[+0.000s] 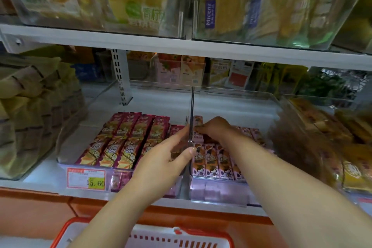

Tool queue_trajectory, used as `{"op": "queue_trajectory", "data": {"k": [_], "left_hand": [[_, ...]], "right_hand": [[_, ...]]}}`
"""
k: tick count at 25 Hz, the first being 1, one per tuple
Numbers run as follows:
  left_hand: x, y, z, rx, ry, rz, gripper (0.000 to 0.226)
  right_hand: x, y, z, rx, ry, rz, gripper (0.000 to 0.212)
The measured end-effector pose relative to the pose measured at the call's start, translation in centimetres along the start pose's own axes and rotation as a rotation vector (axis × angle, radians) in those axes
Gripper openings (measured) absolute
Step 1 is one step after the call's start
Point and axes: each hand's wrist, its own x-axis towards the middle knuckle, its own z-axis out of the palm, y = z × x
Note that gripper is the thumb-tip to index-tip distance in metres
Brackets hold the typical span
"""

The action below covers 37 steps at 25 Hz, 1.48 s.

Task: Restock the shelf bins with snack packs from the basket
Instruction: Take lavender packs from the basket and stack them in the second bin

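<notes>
right-hand fingers [204, 127] are curled over the near end of one pink snack pack [197, 120], which is gripped at the rear left corner of the right bin [269, 104]. the pack's long axis runs front to back. its free end points past the fingertips toward the back of the shelf [241, 54], so the next move is judged to be a lowering or a push along that axis. the right hand [218, 127] is the one on the pack. the left hand [167, 159] lies nearer the wearer and just left of it, its fingers [179, 135] extended and holding no pack, laid beside the clear wall [192, 102] where the two bins meet, the thumb crossing that wall. whether the wall is pinched cannot be told.

counts:
- one pack is held.
- in the right bin, four pink packs [210, 159] are seen side by side in the front row. others behind are hidden by the right arm.
- in the left bin [66, 159], four maroon packs [128, 127] are seen in the rear row, with a fifth partly covered. at least three are seen in front.
- two bins are being worked, and one price tag [86, 178] is fixed to the left bin's front.
- one basket [68, 229] sits below, near both forearms, with only its rim in view. its contents cannot be told.
</notes>
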Motion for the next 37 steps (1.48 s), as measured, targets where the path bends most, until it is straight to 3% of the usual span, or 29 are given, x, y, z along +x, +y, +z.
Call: {"op": "queue_trajectory", "data": {"k": [4,8,10,12,14,17,19,20,23,27,30,33,37], "left_hand": [[-0.8,0.8,-0.7,-0.108,0.092,0.011,0.048],[-7.2,0.3,-0.9,-0.228,0.396,0.142,0.03],[-11.7,-3.4,0.5,-0.226,0.392,0.02,0.027],[-15.6,-8.6,2.5,-0.164,0.217,-0.198,0.025],[-19.0,-13.1,4.4,-0.097,-0.013,-0.414,0.028],[-22.9,-17.8,6.2,-0.051,-0.273,-0.606,0.036],[-24.6,-19.7,6.4,0.002,-0.378,-0.676,0.039],[-25.1,-20.5,6.4,0.014,-0.406,-0.708,0.039],[-25.8,-21.4,6.0,0.016,-0.432,-0.792,0.038],[-26.2,-21.1,6.0,-0.04,-0.441,-0.895,0.037],[-26.2,-21.1,6.2,-0.058,-0.436,-0.92,0.037],[-26.1,-21.6,6.7,-0.013,-0.44,-0.893,0.039],[-26.6,-21.7,7.3,-0.009,-0.423,-0.877,0.04]], "right_hand": [[-3.6,-0.2,-2.1,0.05,0.045,-0.121,0.052],[-11.2,-0.9,-3.0,0.372,0.377,-0.448,0.03],[-16.2,0.2,-1.1,0.522,0.552,-0.65,0.026],[-20.4,3.0,3.2,0.593,0.582,-0.699,0.032],[-23.0,7.1,9.1,0.51,0.434,-0.492,0.033],[-24.0,14.5,17.6,0.137,-0.21,-0.01,0.029],[-24.2,18.9,22.1,-0.137,-0.563,0.112,0.025],[-24.4,20.3,23.9,-0.232,-0.655,0.126,0.021],[-25.5,22.3,27.8,-0.31,-0.757,0.231,0.013],[-26.3,22.7,29.9,-0.279,-0.763,0.36,0.041],[-26.6,23.0,30.4,-0.292,-0.8,0.399,0.033],[-27.5,23.5,30.7,-0.277,-0.823,0.436,0.041],[-28.0,22.5,29.7,-0.192,-0.722,0.439,0.021]]}}
